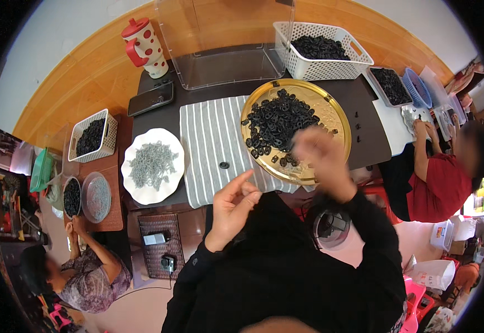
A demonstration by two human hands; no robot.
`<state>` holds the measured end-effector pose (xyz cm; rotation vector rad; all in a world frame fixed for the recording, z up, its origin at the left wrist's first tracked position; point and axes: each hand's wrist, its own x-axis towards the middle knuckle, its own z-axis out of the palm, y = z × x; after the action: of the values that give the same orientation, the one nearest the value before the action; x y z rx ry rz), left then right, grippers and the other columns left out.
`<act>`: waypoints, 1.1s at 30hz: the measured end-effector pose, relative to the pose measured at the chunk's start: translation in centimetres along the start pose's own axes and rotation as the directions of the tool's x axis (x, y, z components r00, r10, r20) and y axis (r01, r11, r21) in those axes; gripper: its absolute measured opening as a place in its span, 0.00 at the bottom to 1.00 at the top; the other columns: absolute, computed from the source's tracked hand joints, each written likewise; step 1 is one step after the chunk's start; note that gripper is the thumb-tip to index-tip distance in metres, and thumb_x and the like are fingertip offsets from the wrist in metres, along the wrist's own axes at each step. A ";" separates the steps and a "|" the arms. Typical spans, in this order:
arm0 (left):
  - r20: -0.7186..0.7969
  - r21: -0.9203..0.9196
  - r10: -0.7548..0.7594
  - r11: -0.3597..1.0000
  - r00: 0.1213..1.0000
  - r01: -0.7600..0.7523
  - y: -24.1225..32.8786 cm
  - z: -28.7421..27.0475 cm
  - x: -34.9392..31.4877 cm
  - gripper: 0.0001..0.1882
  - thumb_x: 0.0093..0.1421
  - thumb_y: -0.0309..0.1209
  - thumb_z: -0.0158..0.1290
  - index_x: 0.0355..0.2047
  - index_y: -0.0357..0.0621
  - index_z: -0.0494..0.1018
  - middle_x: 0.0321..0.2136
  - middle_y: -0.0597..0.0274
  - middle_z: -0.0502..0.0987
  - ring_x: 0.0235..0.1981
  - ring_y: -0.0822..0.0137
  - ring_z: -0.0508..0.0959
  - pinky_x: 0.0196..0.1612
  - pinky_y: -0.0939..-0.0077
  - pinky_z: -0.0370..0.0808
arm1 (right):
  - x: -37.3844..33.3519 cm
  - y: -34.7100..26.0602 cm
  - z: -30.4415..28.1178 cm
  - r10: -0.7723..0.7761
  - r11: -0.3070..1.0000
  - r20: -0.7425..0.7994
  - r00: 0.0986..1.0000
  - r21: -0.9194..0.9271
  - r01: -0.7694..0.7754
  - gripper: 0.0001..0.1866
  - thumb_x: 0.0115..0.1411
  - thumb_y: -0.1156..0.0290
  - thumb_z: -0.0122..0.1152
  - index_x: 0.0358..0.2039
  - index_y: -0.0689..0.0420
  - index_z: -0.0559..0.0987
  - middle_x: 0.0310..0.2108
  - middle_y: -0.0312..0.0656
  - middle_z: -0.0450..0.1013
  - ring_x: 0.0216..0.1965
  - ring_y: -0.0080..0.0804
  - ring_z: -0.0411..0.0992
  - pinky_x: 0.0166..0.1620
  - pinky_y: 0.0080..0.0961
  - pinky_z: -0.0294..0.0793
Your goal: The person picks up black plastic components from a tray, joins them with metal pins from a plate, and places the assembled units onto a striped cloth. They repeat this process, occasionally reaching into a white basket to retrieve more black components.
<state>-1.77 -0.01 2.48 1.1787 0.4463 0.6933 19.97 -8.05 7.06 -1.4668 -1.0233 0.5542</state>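
My left hand (233, 208) is raised at the near edge of a grey-and-white striped cloth (208, 139). Its index finger points out, apart from the thumb, and nothing shows between them. One small black oval piece (224, 165) lies on the cloth just beyond that hand. My right hand (322, 158), smeared by motion, is over the near right part of a round gold tray (339, 114); what its fingers hold cannot be made out. A heap of small black oval pieces with holes (281, 119) covers much of the tray.
Left of the cloth, a white scalloped plate (153, 191) holds small grey metal pieces (152, 164). Behind stand a phone (151, 99), a red-lidded tumbler (144, 50), a clear plastic box (228, 66) and a white basket (325, 67) of black pieces. Co-workers sit at both sides.
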 end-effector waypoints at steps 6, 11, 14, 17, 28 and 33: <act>-0.109 0.316 0.117 0.946 0.987 -0.078 0.1 -4.0 1.6 0.13 0.58 0.16 0.54 0.44 0.33 0.76 0.29 0.65 0.73 0.29 0.76 0.73 0.35 0.85 0.70 | 15.4 -2.3 -9.3 0.019 0.995 -0.243 0.970 0.102 0.006 0.17 0.61 0.74 0.58 0.49 0.69 0.72 0.35 0.43 0.76 0.33 0.20 0.73 0.38 0.13 0.72; -0.129 0.743 0.328 0.657 0.936 -0.128 0.8 -5.1 2.5 0.13 0.54 0.18 0.55 0.41 0.33 0.76 0.30 0.53 0.74 0.27 0.61 0.75 0.33 0.73 0.72 | 8.2 2.0 -7.7 0.084 0.992 -0.025 0.996 -0.089 -0.086 0.11 0.60 0.74 0.59 0.42 0.64 0.78 0.31 0.37 0.76 0.29 0.17 0.70 0.32 0.14 0.68; -0.005 0.880 0.361 0.444 0.933 -0.167 0.9 -4.4 3.6 0.15 0.51 0.17 0.52 0.40 0.34 0.77 0.31 0.48 0.73 0.32 0.50 0.74 0.35 0.61 0.72 | 2.9 2.3 -5.3 0.236 0.971 0.045 0.971 0.011 -0.237 0.08 0.59 0.76 0.60 0.38 0.64 0.79 0.31 0.36 0.76 0.31 0.17 0.71 0.35 0.14 0.69; 0.097 0.978 0.344 0.143 0.934 -0.154 1.0 -3.4 3.9 0.13 0.51 0.18 0.54 0.39 0.36 0.77 0.34 0.46 0.70 0.39 0.47 0.71 0.41 0.58 0.69 | 0.0 3.5 -4.0 0.224 0.975 0.020 0.975 0.004 -0.224 0.06 0.58 0.77 0.59 0.36 0.64 0.78 0.29 0.34 0.75 0.30 0.18 0.71 0.35 0.16 0.69; 0.105 0.969 0.319 0.181 0.942 -0.169 0.3 -3.8 4.4 0.09 0.49 0.16 0.54 0.32 0.33 0.70 0.32 0.48 0.71 0.36 0.48 0.72 0.38 0.58 0.70 | -2.6 4.2 -2.9 -0.177 0.725 0.188 0.966 -0.639 0.257 0.04 0.52 0.81 0.57 0.30 0.63 0.77 0.28 0.47 0.69 0.30 0.46 0.70 0.34 0.34 0.70; 0.078 0.860 0.338 0.453 0.938 -0.235 0.2 -2.5 4.1 0.07 0.49 0.14 0.53 0.30 0.33 0.72 0.28 0.50 0.73 0.31 0.50 0.75 0.33 0.63 0.71 | -2.2 4.1 -0.5 -0.254 0.729 0.195 0.947 -0.605 0.320 0.06 0.51 0.81 0.57 0.30 0.63 0.78 0.29 0.46 0.68 0.31 0.45 0.70 0.34 0.34 0.70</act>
<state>-0.48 4.64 1.97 2.2457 0.7386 0.8561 20.46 -9.78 2.74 -1.8199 -1.5891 0.0353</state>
